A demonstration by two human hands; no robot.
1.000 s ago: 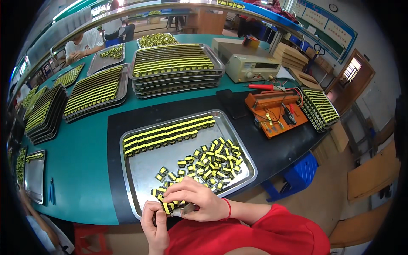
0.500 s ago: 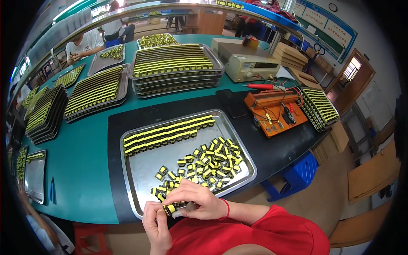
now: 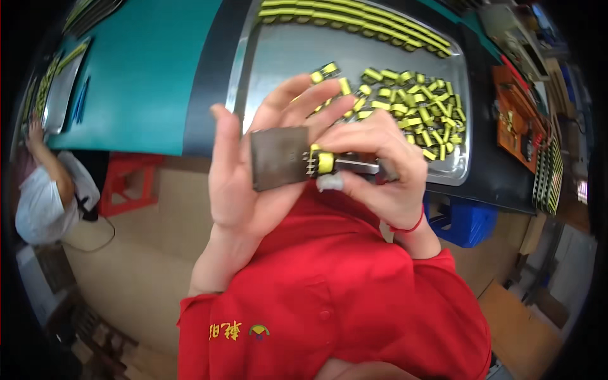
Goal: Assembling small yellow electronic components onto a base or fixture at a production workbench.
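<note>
My left hand [image 3: 232, 199] is palm up with fingers stretched out, and a dark square block [image 3: 273, 161] lies across it. From the right, my right hand [image 3: 383, 149] pinches a small yellow-and-black transformer [image 3: 325, 163], its metal pins pointing at the block's edge. A slim metal tool [image 3: 356, 166] with a dark end is also in the right hand, beside the transformer; its kind is unclear. A pale wrap covers the right thumb tip. Beyond both hands, loose transformers [image 3: 427, 111] lie heaped in a metal tray [image 3: 288, 54], with neat rows [image 3: 354, 19] along its far side.
A green table [image 3: 149, 69] with a black mat [image 3: 202, 95] carries the tray. To the right are an orange tool box [image 3: 516, 120] and a blue stool [image 3: 465, 221]. At left are another tray [image 3: 66, 95], a blue tool [image 3: 80, 101], a red stool [image 3: 130, 183] and a co-worker's arm [image 3: 50, 158].
The view has tipped downward. My hands have come away from the tray's near edge; the left has opened out, and the dark block now shows on its palm. The right still holds a transformer.
</note>
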